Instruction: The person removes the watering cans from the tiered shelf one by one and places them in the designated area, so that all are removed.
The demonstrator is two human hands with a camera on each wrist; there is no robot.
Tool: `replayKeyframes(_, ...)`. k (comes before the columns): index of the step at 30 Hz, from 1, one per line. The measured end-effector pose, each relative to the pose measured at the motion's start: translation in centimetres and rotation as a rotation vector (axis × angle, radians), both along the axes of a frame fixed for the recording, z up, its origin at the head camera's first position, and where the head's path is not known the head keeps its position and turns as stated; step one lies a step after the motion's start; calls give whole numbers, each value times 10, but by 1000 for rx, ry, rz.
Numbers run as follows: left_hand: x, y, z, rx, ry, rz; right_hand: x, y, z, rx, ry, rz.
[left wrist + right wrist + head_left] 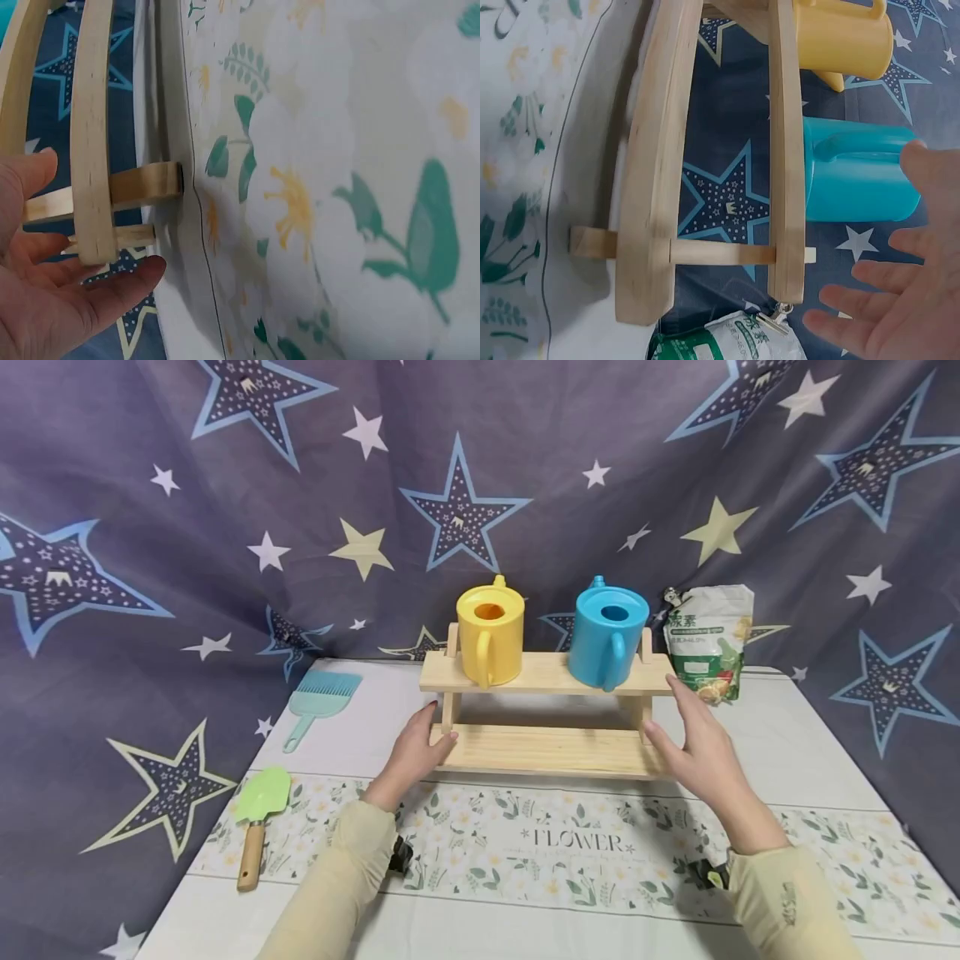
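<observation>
A two-tier wooden stand (547, 752) (91, 135) (649, 187) is at the table's middle. On its upper shelf, a yellow watering can (506, 643) (847, 37) is left of a blue one (592, 647) (862, 180), handles facing the viewer. My left hand (411, 760) (45, 300) is at the left end of the lower shelf, thumb and fingers apart around it; contact is unclear. My right hand (705, 752) (922, 277) is beside the stand's right end, fingers spread and thumb near the lower shelf.
A white and green bag (697, 647) (742, 337) stands behind the stand's right end. On the left side lie a teal brush (318, 700) and a green trowel (262, 795) with a wooden handle. A star-patterned curtain (525, 410) hangs behind the table.
</observation>
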State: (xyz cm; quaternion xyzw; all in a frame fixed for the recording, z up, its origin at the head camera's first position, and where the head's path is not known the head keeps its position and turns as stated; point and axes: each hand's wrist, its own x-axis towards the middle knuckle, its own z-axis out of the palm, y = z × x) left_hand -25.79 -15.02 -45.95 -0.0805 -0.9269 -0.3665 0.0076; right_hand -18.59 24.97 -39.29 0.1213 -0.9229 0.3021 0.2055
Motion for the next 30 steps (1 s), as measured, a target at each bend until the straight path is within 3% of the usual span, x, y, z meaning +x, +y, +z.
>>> replayKeyframes(11, -3, 8, -10, 23, -12, 33, -7, -12, -1, -163, -16, 23)
replayKeyframes(20, -9, 9, -17, -14, -68, 37, -11, -18, 4, -199, 5, 40)
replayKeyframes(30, -10, 12, -18, -32, -102, 10, -18, -21, 9, -258, 41, 59)
